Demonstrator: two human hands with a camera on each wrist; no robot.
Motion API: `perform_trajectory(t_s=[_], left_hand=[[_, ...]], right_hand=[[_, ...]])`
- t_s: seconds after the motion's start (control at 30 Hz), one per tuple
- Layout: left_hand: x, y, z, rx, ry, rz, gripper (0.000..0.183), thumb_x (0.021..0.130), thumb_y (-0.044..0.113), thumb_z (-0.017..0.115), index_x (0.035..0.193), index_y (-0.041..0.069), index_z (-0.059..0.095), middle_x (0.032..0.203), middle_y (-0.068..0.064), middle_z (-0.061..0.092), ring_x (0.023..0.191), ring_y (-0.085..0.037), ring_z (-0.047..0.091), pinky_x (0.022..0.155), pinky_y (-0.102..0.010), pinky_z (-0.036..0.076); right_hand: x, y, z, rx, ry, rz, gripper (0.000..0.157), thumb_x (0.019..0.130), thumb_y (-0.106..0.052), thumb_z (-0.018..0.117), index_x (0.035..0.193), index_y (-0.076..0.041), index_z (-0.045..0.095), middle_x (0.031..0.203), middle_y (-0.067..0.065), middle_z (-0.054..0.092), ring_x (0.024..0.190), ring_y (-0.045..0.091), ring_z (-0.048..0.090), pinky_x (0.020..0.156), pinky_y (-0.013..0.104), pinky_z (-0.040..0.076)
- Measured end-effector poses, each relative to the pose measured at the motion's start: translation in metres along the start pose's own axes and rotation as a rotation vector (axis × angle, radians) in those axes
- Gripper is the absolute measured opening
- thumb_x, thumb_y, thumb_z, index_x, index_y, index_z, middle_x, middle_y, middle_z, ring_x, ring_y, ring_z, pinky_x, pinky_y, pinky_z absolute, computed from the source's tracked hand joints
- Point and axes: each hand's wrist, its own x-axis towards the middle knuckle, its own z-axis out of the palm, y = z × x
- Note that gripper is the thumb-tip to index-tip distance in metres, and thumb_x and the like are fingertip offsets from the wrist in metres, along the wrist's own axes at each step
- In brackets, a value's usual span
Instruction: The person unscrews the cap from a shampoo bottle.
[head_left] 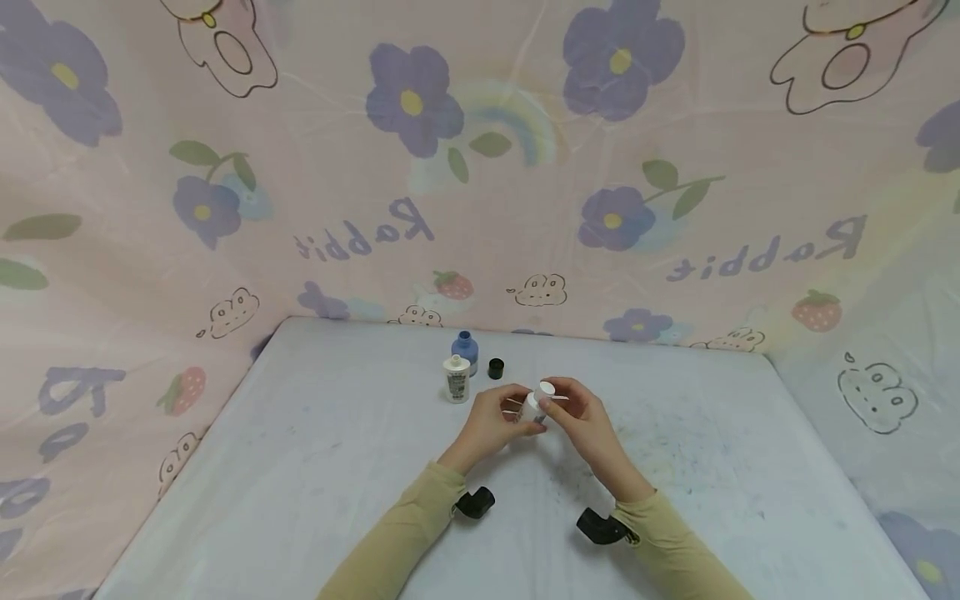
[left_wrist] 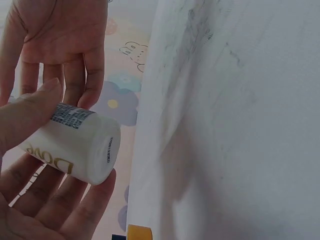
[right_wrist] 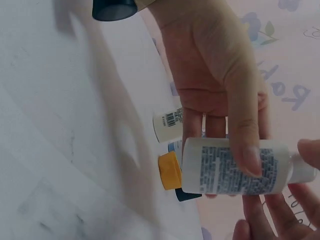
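Observation:
A small white Dove bottle [head_left: 531, 408] is held up between both hands, tilted in the head view. My left hand [head_left: 489, 419] grips its body, with the thumb across the printed label in the right wrist view. At the other end, my right hand [head_left: 588, 419] pinches the white cap [head_left: 546, 389] between thumb and fingers. The left wrist view shows the bottle's round base [left_wrist: 106, 152] facing outward and gold lettering on its side. Part of the cap is hidden by the right hand's fingers.
Behind the left hand stand a white bottle [head_left: 457, 382] and a blue bottle [head_left: 466, 350] with an open neck. A black cap [head_left: 496, 368] lies beside them. A yellow-orange object [right_wrist: 170, 171] shows near these in the right wrist view. Patterned cloth [head_left: 510, 208] rises behind the white table [head_left: 337, 467].

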Motion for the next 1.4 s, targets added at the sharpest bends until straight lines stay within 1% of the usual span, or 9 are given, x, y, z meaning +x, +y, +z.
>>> perform_trajectory(t_s=[0.13, 0.27, 0.37, 0.53, 0.6, 0.73, 0.87, 1.13, 1.4], left_hand=[[-0.003, 0.005, 0.001, -0.011, 0.007, -0.006, 0.041, 0.074, 0.007, 0.083, 0.111, 0.004, 0.067, 0.108, -0.01, 0.066, 0.094, -0.027, 0.066, 0.08, -0.038, 0.055], [-0.001, -0.013, 0.004, -0.003, 0.031, -0.006, 0.041, 0.073, 0.017, 0.085, 0.109, 0.012, 0.068, 0.108, -0.004, 0.066, 0.092, -0.02, 0.067, 0.076, -0.029, 0.055], [-0.003, -0.015, 0.004, -0.004, 0.047, -0.01, 0.04, 0.072, 0.021, 0.086, 0.108, 0.014, 0.069, 0.106, -0.002, 0.065, 0.09, -0.016, 0.067, 0.074, -0.025, 0.055], [-0.006, -0.015, 0.005, -0.023, 0.069, -0.029, 0.04, 0.071, 0.018, 0.086, 0.106, 0.012, 0.069, 0.103, -0.003, 0.064, 0.089, -0.017, 0.067, 0.074, -0.023, 0.055], [-0.008, -0.01, 0.004, -0.03, 0.077, -0.039, 0.04, 0.071, 0.013, 0.086, 0.107, 0.01, 0.069, 0.103, -0.005, 0.063, 0.089, -0.02, 0.067, 0.075, -0.025, 0.055], [-0.015, 0.011, 0.0, -0.059, 0.078, -0.038, 0.038, 0.072, 0.005, 0.084, 0.107, 0.003, 0.068, 0.102, -0.012, 0.064, 0.091, -0.028, 0.067, 0.076, -0.03, 0.056], [-0.018, 0.025, -0.003, -0.074, 0.086, -0.033, 0.035, 0.073, 0.002, 0.082, 0.105, 0.0, 0.067, 0.1, -0.014, 0.065, 0.091, -0.032, 0.066, 0.077, -0.032, 0.056], [-0.007, -0.01, 0.006, -0.091, 0.103, -0.078, 0.041, 0.069, 0.013, 0.087, 0.106, 0.008, 0.07, 0.1, -0.006, 0.068, 0.088, -0.02, 0.068, 0.074, -0.026, 0.055], [-0.005, -0.016, 0.007, -0.104, 0.103, -0.099, 0.045, 0.065, 0.022, 0.09, 0.105, 0.012, 0.073, 0.1, 0.003, 0.069, 0.085, -0.011, 0.068, 0.072, -0.025, 0.055]], right_hand=[[-0.005, -0.018, 0.006, 0.015, 0.039, 0.028, 0.037, 0.091, -0.01, 0.067, 0.123, 0.001, 0.053, 0.12, 0.017, 0.057, 0.105, 0.023, 0.06, 0.088, 0.043, 0.05], [-0.004, -0.018, 0.01, 0.011, 0.096, 0.002, 0.038, 0.087, -0.01, 0.071, 0.117, 0.005, 0.053, 0.11, 0.017, 0.061, 0.097, 0.022, 0.062, 0.081, 0.036, 0.053], [-0.003, -0.018, 0.012, 0.015, 0.124, -0.029, 0.035, 0.085, -0.007, 0.073, 0.112, 0.007, 0.055, 0.102, 0.018, 0.062, 0.091, 0.021, 0.062, 0.074, 0.026, 0.053], [-0.003, -0.017, 0.016, 0.018, 0.158, -0.054, 0.033, 0.083, -0.005, 0.075, 0.107, 0.008, 0.057, 0.095, 0.019, 0.062, 0.085, 0.02, 0.062, 0.068, 0.023, 0.052], [-0.003, -0.017, 0.018, 0.018, 0.172, -0.057, 0.031, 0.083, -0.005, 0.075, 0.105, 0.008, 0.058, 0.095, 0.019, 0.062, 0.085, 0.021, 0.061, 0.066, 0.023, 0.051], [-0.003, -0.017, 0.021, 0.019, 0.194, -0.072, 0.029, 0.083, -0.005, 0.075, 0.104, 0.007, 0.059, 0.096, 0.02, 0.062, 0.087, 0.024, 0.061, 0.066, 0.023, 0.051], [0.003, -0.005, 0.02, 0.04, 0.203, -0.07, 0.029, 0.083, -0.008, 0.076, 0.103, 0.005, 0.061, 0.098, 0.019, 0.063, 0.089, 0.026, 0.061, 0.068, 0.024, 0.052], [0.009, 0.011, 0.017, 0.003, 0.251, -0.078, 0.032, 0.079, -0.021, 0.081, 0.098, 0.0, 0.065, 0.097, 0.012, 0.065, 0.088, 0.023, 0.063, 0.07, 0.026, 0.052], [0.009, 0.012, 0.014, -0.022, 0.284, -0.08, 0.032, 0.075, -0.025, 0.084, 0.092, -0.003, 0.067, 0.093, 0.01, 0.065, 0.088, 0.021, 0.061, 0.081, 0.033, 0.049]])
